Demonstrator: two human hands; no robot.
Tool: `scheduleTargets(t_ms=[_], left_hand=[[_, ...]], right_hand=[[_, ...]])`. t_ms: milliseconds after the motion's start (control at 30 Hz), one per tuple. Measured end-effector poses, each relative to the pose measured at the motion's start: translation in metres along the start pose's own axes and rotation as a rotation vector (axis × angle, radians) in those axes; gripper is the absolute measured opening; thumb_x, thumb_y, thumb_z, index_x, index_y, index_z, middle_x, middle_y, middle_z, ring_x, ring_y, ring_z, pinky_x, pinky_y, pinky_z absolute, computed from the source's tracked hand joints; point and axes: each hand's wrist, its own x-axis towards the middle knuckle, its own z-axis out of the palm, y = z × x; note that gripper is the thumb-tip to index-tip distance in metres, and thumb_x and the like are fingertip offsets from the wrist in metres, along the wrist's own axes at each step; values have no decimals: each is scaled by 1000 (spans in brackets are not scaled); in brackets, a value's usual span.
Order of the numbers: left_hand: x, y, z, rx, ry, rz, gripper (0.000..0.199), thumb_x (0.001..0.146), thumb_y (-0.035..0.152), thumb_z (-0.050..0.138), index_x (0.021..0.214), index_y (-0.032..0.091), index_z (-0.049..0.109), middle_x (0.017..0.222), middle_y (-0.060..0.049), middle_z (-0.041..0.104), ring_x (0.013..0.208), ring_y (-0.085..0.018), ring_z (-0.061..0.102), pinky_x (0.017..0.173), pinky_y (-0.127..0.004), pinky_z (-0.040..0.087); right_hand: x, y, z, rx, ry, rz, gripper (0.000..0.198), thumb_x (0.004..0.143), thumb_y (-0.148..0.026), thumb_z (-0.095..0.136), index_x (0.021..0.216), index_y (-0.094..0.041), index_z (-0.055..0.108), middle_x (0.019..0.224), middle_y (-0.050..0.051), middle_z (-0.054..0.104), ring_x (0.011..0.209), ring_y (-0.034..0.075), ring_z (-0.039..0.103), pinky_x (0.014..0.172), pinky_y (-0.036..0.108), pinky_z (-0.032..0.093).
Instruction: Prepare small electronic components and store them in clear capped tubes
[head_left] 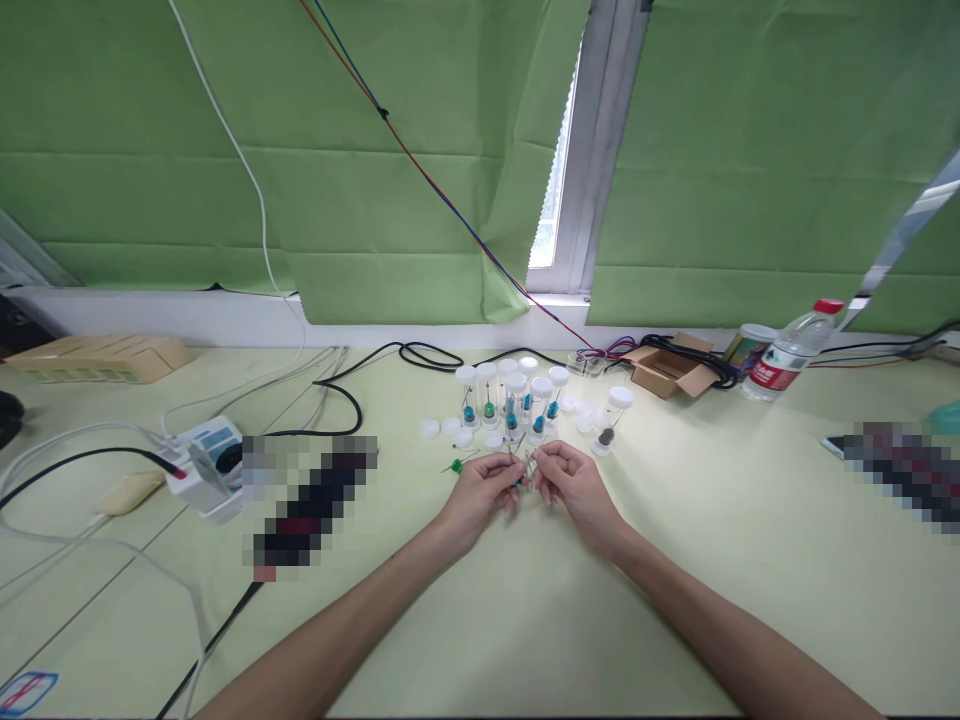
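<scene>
My left hand (pixel 486 492) is closed in a pinch on a thin metal needle with a bit of blue at its base, mostly hidden by the fingers. Close beside it, my right hand (pixel 568 482) is also pinched, with thin wire-like metal at its fingertips too small to make out. A loose needle with a green hub (pixel 457 466) lies left of my left hand. Just beyond both hands stand several clear vials with white caps (pixel 489 392), holding needles with blue or green hubs. One vial with a dark-hubbed needle (pixel 606 432) stands apart, tilted in view, at the right.
Several loose white caps (pixel 451 427) lie around the vials. A white power strip (pixel 206 455) and cables are at the left. At the back right are an open cardboard box (pixel 670 372), a can (pixel 748 345) and a water bottle (pixel 787 355). Blurred items lie on both sides.
</scene>
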Motion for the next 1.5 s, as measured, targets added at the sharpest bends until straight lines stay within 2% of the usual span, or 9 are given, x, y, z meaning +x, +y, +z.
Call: scheduleTargets(t_ms=[267, 567, 900, 1500], left_hand=[[-1, 0, 0, 16, -8, 6, 26, 75, 38, 75, 80, 13, 68, 74, -2, 59, 54, -8, 50, 46, -20, 40], [-2, 1, 3, 120, -19, 54, 28, 77, 40, 72, 75, 13, 67, 69, -2, 59, 52, -8, 50, 47, -22, 40], [-2, 1, 2, 159, 2, 49, 29, 76, 41, 72, 76, 13, 67, 71, -3, 62, 48, -8, 51, 47, -23, 41], [-3, 4, 3, 154, -5, 45, 33, 75, 45, 73, 76, 12, 67, 73, -4, 61, 50, -9, 51, 48, -23, 40]], right_hand=[[-2, -5, 2, -60, 10, -1, 36, 81, -55, 65, 80, -19, 60, 64, 1, 63, 50, 11, 47, 48, 24, 36], [-1, -5, 0, -84, 24, 10, 37, 83, -54, 63, 73, -18, 60, 56, 0, 61, 48, 10, 47, 50, 24, 37], [0, -4, 1, -103, 56, 31, 46, 83, -63, 57, 72, -18, 60, 48, -1, 57, 44, 11, 48, 47, 24, 35], [0, -1, 0, -78, 44, 34, 45, 84, -61, 57, 75, -18, 61, 48, -1, 57, 44, 11, 47, 46, 24, 35]])
